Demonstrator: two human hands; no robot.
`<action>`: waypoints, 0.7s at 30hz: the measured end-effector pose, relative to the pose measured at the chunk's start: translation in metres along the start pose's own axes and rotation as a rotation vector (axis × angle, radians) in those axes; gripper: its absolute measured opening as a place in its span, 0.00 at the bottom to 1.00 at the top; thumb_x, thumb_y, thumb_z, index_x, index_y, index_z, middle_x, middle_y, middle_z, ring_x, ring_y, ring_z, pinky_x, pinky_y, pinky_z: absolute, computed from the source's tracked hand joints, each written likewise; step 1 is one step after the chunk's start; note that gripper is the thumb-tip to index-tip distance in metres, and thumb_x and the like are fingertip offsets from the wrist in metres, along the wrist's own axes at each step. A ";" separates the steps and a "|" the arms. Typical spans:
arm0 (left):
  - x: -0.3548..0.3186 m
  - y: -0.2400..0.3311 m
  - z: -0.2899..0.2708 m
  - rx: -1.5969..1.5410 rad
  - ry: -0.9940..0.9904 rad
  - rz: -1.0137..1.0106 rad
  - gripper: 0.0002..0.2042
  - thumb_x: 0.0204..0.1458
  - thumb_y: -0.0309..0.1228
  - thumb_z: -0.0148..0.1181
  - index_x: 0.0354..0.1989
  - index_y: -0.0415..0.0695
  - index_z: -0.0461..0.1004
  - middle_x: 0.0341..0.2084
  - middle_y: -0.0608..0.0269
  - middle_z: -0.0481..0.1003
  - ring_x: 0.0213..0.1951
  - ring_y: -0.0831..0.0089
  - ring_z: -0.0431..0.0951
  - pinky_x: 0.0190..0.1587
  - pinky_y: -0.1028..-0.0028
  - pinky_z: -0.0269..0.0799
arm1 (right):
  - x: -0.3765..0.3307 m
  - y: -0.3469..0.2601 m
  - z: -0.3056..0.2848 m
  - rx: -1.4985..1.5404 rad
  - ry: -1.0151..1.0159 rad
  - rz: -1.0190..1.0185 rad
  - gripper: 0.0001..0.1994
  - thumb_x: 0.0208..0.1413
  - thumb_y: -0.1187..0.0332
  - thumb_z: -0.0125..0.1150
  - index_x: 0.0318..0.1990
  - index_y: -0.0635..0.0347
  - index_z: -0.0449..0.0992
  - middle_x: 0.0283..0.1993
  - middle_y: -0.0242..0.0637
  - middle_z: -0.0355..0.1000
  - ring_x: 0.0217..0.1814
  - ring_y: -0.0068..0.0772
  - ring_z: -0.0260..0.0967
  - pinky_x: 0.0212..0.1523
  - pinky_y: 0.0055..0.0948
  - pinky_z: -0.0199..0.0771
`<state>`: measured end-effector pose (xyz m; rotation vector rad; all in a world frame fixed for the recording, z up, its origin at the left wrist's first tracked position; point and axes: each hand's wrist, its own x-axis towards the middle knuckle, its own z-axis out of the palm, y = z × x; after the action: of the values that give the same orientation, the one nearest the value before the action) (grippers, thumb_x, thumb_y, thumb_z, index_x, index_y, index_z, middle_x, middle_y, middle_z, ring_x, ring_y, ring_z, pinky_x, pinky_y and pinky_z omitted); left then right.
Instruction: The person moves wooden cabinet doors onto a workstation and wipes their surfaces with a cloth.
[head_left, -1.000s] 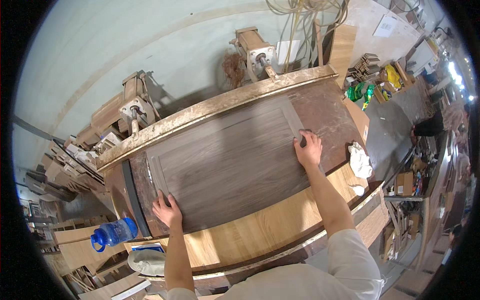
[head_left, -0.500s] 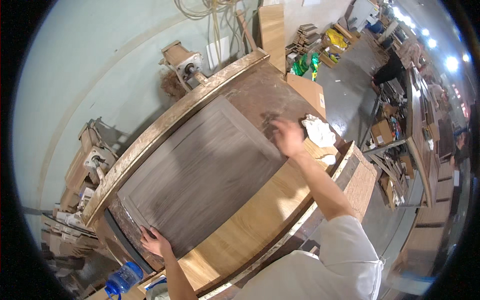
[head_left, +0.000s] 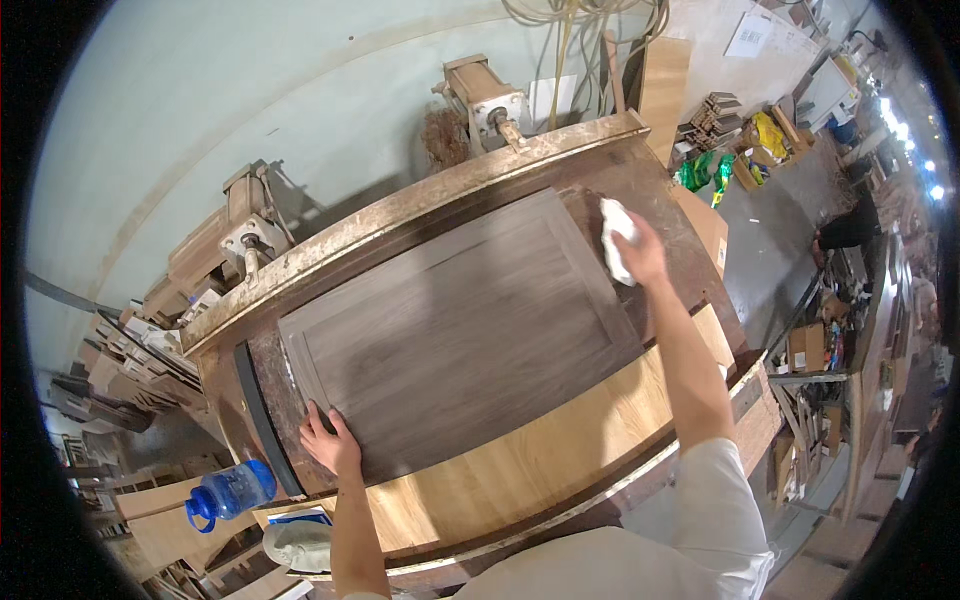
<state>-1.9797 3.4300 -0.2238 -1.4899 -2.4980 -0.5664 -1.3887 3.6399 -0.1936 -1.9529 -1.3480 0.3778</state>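
Note:
A grey-brown wood-grain framed panel [head_left: 450, 320], much like a cabinet door, lies flat on the worn brown bench top. My left hand [head_left: 332, 442] rests at its lower left corner, fingers spread over the edge. Beyond the panel's right end, my right hand [head_left: 641, 252] is closed around a crumpled white cloth [head_left: 614, 240], just off the frame strip. Along the panel's near side runs a light yellowish wood board [head_left: 520, 460].
A thick beam [head_left: 420, 205] borders the bench's far side, with two pneumatic cylinders [head_left: 490, 105] behind it. On the left are a black strip [head_left: 265, 420] and a blue water bottle [head_left: 230, 493]. Cardboard [head_left: 703, 225] stands past the right end; a person in dark trousers [head_left: 850, 228] is farther off.
My right hand has taken up the white cloth from the right of the bench and brought it beside the panel. My left hand stays at the panel's corner. The view has shifted.

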 end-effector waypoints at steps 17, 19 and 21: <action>0.000 -0.011 -0.005 -0.018 -0.049 -0.105 0.23 0.55 0.37 0.60 0.60 0.47 0.70 0.46 0.51 0.69 0.47 0.52 0.67 0.53 0.56 0.64 | 0.037 -0.058 0.130 -0.270 0.059 0.378 0.29 0.56 0.45 0.58 0.60 0.49 0.70 0.54 0.48 0.75 0.59 0.56 0.70 0.58 0.46 0.69; 0.002 -0.009 -0.001 -0.061 -0.071 -0.130 0.23 0.54 0.37 0.62 0.59 0.47 0.72 0.47 0.49 0.70 0.49 0.50 0.67 0.54 0.54 0.63 | 0.039 -0.017 0.126 -0.253 0.108 0.257 0.31 0.57 0.44 0.57 0.59 0.58 0.70 0.53 0.49 0.75 0.57 0.54 0.71 0.57 0.44 0.69; 0.008 -0.002 0.008 -0.080 -0.117 -0.143 0.23 0.51 0.37 0.63 0.57 0.48 0.72 0.46 0.47 0.71 0.51 0.48 0.67 0.54 0.51 0.62 | 0.047 0.014 0.098 -0.013 0.104 0.184 0.27 0.59 0.48 0.58 0.54 0.62 0.73 0.49 0.49 0.76 0.50 0.47 0.74 0.53 0.42 0.70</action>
<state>-1.9852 3.4392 -0.2288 -1.4186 -2.7186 -0.6266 -1.4183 3.7180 -0.2641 -2.0854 -1.1112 0.3494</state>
